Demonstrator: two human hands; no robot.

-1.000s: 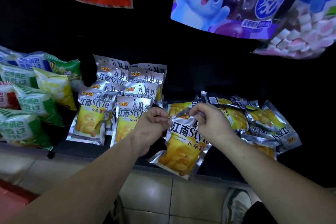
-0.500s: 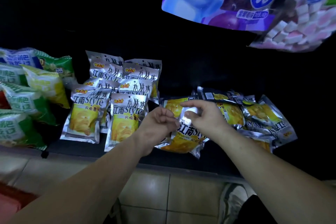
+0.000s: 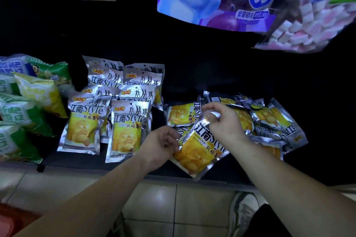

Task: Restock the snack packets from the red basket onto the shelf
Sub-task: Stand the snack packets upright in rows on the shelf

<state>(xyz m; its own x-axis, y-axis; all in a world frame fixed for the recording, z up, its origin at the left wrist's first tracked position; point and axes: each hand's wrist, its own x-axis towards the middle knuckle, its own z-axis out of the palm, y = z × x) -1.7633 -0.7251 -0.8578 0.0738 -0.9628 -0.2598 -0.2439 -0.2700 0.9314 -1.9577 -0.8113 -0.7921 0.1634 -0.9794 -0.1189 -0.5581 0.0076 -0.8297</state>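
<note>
**Packet down at shelf front; left hand off the top corner**

A second ago I had both hands pinching the top corners of the held packet (image 3: 200, 152), face up to the camera. Now it has dropped low and tilted, with its top toward 1 o'clock and its bottom corner over the front lip of the shelf (image 3: 221, 178).

- Right hand (image 3: 223, 123): still pinching the packet's top edge, fingers curled round the foil.
- Left hand (image 3: 161, 144): has dropped to the packet's left edge at about 9 o'clock. Fingers are curled close against the foil. I can't tell whether it grips or only touches.
- Neat rows (image 3: 125, 121) of the same packets stand at 9 to 10 o'clock of the held one, well apart from it.
- Loose pile (image 3: 269, 119) lies at 2 o'clock, partly under my right hand.
- A red shape at 7 o'clock of the frame is probably the red basket (image 3: 9, 219), mostly out of view.

My read: the placing step is nearly done. The packet looks set to start a new column beside the rows, but it needs squaring before I let go.
</note>
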